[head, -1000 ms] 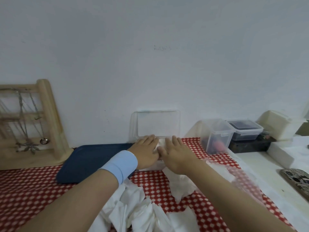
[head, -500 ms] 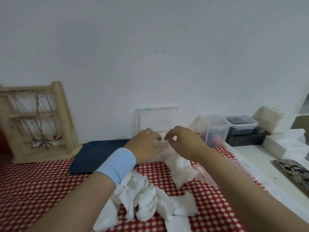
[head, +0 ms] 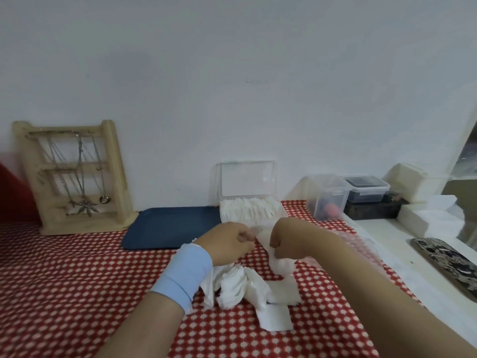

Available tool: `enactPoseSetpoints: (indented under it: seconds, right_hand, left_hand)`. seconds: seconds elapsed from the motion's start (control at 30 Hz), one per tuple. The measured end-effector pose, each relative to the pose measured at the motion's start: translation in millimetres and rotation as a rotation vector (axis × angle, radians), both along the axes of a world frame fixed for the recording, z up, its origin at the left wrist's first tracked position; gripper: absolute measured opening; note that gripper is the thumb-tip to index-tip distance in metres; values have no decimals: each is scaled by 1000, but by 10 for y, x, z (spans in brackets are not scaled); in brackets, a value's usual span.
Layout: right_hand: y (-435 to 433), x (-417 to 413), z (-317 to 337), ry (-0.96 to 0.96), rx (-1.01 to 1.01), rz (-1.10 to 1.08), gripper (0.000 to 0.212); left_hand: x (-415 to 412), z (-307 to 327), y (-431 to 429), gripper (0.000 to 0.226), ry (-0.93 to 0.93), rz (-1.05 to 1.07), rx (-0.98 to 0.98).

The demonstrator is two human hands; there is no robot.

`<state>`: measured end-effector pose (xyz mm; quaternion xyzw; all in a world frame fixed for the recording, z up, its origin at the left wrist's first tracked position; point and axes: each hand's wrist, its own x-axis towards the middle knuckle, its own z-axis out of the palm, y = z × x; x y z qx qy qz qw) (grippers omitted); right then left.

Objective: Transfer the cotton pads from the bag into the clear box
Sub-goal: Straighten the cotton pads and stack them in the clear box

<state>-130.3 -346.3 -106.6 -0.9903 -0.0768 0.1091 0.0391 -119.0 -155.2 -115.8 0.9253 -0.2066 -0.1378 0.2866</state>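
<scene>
Right hand (head: pixel 286 241) grips a white pad (head: pixel 281 263) over the worktop (head: pixel 77 280); left hand (head: pixel 227 245) curled, hold unclear. Open box (head: pixel 280 212) behind holds pads (head: pixel 247 209).

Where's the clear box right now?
Head view, centre, at the back of the red checked tablecloth against the wall: the clear box, lid standing open, sits just right of the dark blue tray and left of the small lidded tub.

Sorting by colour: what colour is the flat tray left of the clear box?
Dark blue; the tray shows best in the head view.
</scene>
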Motion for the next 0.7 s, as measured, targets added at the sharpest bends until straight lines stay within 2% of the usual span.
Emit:
enactPoseSetpoints:
  seconds: [0.1,0.2,0.3,0.4,0.53,0.7]
  right_hand:
    - [-1,14,55,-77,221,-33,29]
    - [36,57,96,-148,539,-80,7]
    - [88,116,100,-159,746,-90,3]
    - [126,169,74,-135,871,-103,12]
    - [137,242,26,-80,1003,-81,18]
    - [143,269,-6,-57,1050,-73,12]
  left_hand:
    - [-14,13,34,36,8,50,-145]
    - [2,38,35,45,75,126,-345]
    - [61,40,45,34,168,200,-542]
    - [127,-9,96,23,173,293,-684]
    - [183,-103,133,15,160,337,-739]
    - [216,-113,107,12,231,376,-804]
